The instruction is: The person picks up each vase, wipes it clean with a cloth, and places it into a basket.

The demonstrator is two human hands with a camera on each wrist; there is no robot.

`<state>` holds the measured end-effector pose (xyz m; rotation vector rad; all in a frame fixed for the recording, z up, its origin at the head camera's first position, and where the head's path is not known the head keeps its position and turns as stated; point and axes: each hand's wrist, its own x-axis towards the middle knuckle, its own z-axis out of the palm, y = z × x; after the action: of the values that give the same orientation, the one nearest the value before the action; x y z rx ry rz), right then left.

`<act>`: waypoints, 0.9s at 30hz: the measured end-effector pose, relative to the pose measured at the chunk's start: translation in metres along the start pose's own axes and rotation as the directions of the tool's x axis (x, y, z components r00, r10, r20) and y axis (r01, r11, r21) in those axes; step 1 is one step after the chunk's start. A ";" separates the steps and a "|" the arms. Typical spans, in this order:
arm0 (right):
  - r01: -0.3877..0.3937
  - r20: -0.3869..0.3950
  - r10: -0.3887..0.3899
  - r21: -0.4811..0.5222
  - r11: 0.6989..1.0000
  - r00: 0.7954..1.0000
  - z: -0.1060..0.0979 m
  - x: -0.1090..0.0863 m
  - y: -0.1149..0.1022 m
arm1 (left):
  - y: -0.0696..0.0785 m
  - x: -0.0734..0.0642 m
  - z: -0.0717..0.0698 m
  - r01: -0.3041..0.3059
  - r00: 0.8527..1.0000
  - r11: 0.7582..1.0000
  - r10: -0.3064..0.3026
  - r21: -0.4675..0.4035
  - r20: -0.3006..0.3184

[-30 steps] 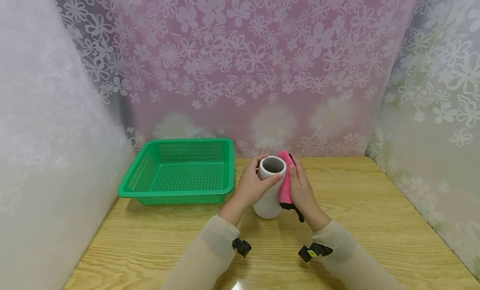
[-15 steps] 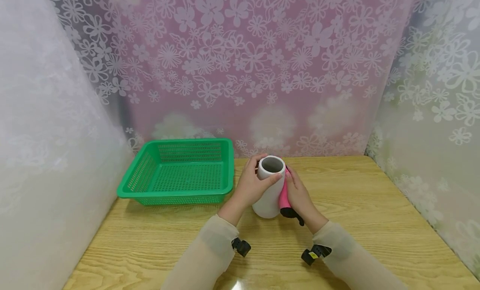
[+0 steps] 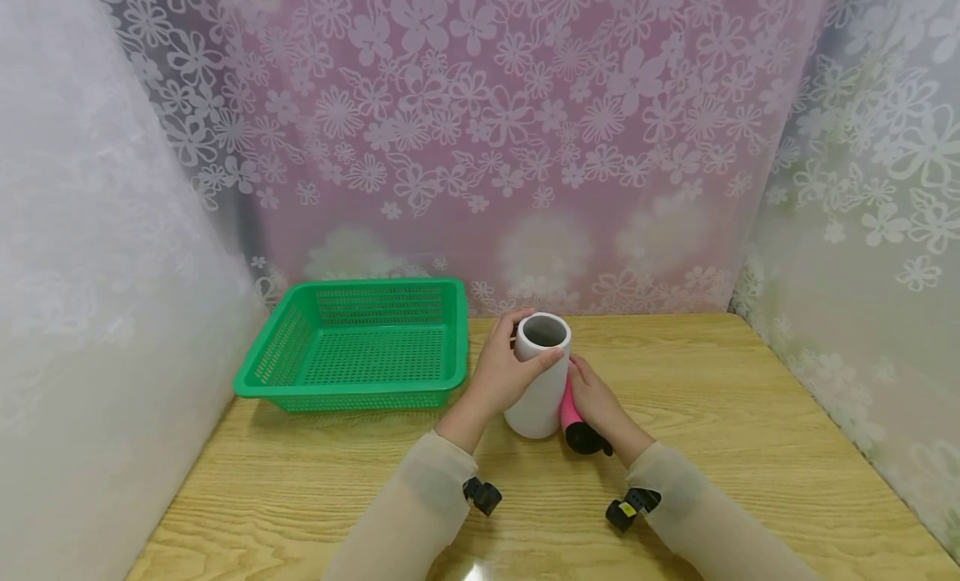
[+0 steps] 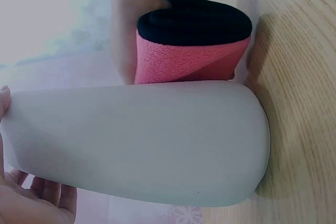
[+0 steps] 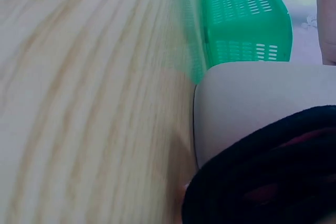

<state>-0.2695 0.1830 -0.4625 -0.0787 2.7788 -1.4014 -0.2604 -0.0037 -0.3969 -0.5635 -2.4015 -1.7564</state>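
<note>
A white vase (image 3: 536, 398), tall and round-mouthed, stands upright on the table. My left hand (image 3: 501, 366) grips it near the top, thumb on the near side and fingers round the far side. Against its right side, my right hand (image 3: 596, 395) holds a folded pink cloth (image 3: 570, 408) with black edging. In the left wrist view the folded cloth (image 4: 184, 59) lies right along the wall of the vase (image 4: 136, 142), low down near the base. The cloth's black edge (image 5: 252, 171) fills the lower right of the right wrist view. Most of the right fingers are hidden behind vase and cloth.
A green plastic basket (image 3: 360, 388) with slotted walls sits on the table to the left of the vase. The wood-grain table (image 3: 712, 448) reaches back to a pink flowered curtain (image 3: 480, 147). Pale curtains hang on both sides.
My right hand has slid down along the right side of the vase with the cloth, and the cloth's top has dropped out of sight. The left hand and vase have stayed in place.
</note>
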 end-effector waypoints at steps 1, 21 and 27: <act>-0.004 0.008 0.004 -0.008 1.000 1.000 0.000 0.000 0.001 | 0.000 0.000 0.000 0.000 1.000 1.000 0.000 0.001 0.001; -0.041 0.122 0.052 -0.088 0.995 0.991 -0.006 -0.003 0.005 | -0.002 0.001 0.001 -0.003 1.000 1.000 0.003 0.017 -0.007; -0.043 0.137 0.055 -0.087 0.995 0.989 -0.008 -0.006 0.007 | -0.002 0.000 0.002 -0.001 1.000 1.000 0.001 0.011 -0.017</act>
<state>-0.2644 0.1938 -0.4636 -0.1047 2.7046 -1.2185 -0.2613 -0.0026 -0.3992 -0.5453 -2.3977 -1.7394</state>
